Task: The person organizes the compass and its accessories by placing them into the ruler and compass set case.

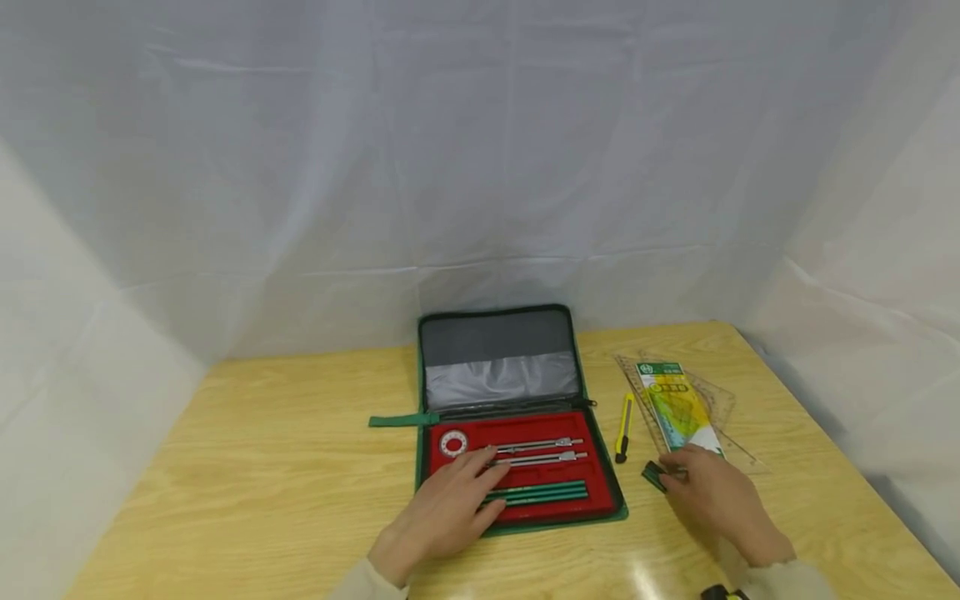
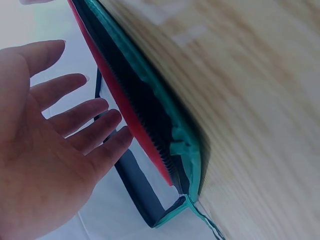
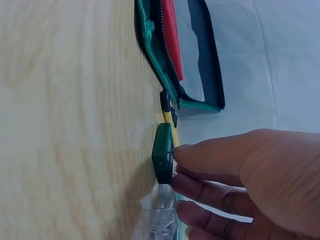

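Observation:
A zip case lies unfolded on the table, its red tray facing up. Set in the tray are a white ring-shaped piece, two metal compasses and several green pencils. My left hand is spread over the tray's front left, fingers extended and partly covering the compasses and pencils; its palm is bare in the left wrist view. To the right of the case, my right hand pinches a small dark green block by thumb and fingertips, low at the tabletop.
A yellow utility knife lies between the case and a green-and-yellow packet. Clear set squares lie around and under that packet. A green strap sticks out left of the case. White sheeting hangs behind the wooden table.

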{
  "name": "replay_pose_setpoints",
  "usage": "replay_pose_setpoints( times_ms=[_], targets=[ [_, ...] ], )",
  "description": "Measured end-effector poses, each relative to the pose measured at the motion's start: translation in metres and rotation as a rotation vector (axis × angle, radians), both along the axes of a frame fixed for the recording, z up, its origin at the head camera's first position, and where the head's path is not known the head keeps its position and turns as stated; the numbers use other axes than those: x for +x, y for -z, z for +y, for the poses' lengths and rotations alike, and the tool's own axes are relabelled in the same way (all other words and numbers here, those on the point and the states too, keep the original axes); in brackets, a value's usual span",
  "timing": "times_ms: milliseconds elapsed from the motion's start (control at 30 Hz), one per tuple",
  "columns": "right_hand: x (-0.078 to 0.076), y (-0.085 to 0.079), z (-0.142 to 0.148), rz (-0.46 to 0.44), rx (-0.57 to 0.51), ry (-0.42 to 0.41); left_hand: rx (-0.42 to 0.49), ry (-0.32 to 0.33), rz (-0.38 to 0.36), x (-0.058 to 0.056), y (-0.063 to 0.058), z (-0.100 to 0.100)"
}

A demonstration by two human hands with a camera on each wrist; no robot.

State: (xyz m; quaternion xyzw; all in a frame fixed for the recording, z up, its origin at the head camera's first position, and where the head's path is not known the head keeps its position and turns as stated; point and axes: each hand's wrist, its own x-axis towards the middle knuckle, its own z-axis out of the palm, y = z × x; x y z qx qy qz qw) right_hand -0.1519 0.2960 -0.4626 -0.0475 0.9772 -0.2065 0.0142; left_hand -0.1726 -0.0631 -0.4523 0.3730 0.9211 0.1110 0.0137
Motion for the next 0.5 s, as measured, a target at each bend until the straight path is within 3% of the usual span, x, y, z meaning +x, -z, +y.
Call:
replay_pose_setpoints(
  times_ms=[500],
  targets=[
    [0.0049, -0.002, 0.0015, -0.008, 0.0, -0.002, 0.023, -0.009, 0.016, 0.0015, 0.0017, -0.0059]
  ],
)
